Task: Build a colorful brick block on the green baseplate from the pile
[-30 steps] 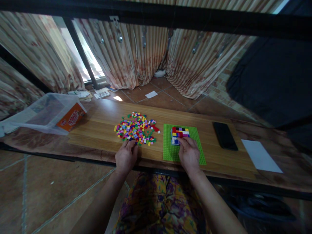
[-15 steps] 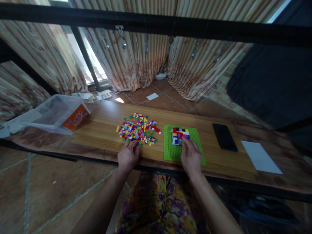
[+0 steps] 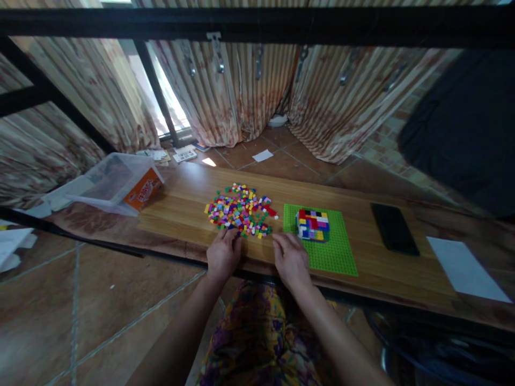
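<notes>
My left hand (image 3: 223, 253) is at the near edge of a pile of small coloured toy bricks (image 3: 237, 209). Its thumb and fingers are pinched together beside dark blue bricks; whatever is between the fingertips is too small to make out. My right hand (image 3: 290, 258) is over the wood between the pile and the green baseplate (image 3: 338, 257). Its fingers are loosely bent, a little apart, with nothing visible in them. On the baseplate stands a multicoloured block of stacked bricks (image 3: 313, 225), right of my right hand and apart from it.
A clear plastic box (image 3: 116, 182) with an orange label stands at the left. Right of the baseplate lie a black phone (image 3: 394, 229) and a white paper sheet (image 3: 466, 265). A dark bar (image 3: 257, 26) crosses above the wooden board (image 3: 181, 214).
My right hand has left the stacked bricks and moved left toward the pile. My left hand stays at the pile's near edge. The view has shifted slightly.
</notes>
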Demonstrator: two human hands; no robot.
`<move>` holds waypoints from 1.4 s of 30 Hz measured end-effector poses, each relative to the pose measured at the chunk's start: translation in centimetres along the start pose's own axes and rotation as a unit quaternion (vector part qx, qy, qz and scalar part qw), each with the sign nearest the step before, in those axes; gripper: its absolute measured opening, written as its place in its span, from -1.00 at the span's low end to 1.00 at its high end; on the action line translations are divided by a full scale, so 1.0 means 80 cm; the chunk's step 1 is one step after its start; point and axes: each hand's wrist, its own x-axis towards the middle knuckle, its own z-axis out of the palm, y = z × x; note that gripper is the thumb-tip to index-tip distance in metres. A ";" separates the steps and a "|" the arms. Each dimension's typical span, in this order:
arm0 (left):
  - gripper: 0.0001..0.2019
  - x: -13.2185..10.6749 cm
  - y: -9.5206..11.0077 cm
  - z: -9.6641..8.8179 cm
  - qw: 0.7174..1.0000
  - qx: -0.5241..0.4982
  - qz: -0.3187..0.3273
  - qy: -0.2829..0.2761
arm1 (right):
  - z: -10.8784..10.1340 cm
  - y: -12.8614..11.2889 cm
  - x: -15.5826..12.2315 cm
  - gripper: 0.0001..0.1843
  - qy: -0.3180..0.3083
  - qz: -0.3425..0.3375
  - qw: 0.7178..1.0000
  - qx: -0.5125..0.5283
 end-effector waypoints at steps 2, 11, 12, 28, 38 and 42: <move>-0.72 0.000 -0.001 0.001 1.000 0.000 0.003 0.002 | 0.005 -0.001 0.014 -0.74 -0.014 -0.001 1.000 -0.021; -0.74 0.000 -0.002 0.004 1.000 -0.002 0.009 0.014 | 0.026 0.010 0.032 -0.79 -0.043 -0.015 0.998 -0.039; -0.74 0.000 -0.002 0.003 1.000 -0.002 0.010 0.014 | 0.026 0.010 0.032 -0.79 -0.042 -0.015 0.998 -0.040; -0.75 0.000 -0.002 0.003 1.000 -0.001 0.015 0.027 | -0.039 0.039 -0.003 -0.77 0.041 0.039 0.998 -0.009; -0.74 0.002 0.000 0.001 1.000 0.013 0.011 0.026 | -0.073 0.086 0.018 -0.70 0.095 0.081 0.991 -0.042; -0.74 0.001 0.000 0.001 1.000 0.016 0.010 0.022 | -0.067 0.089 0.024 -0.70 0.083 0.056 0.994 -0.046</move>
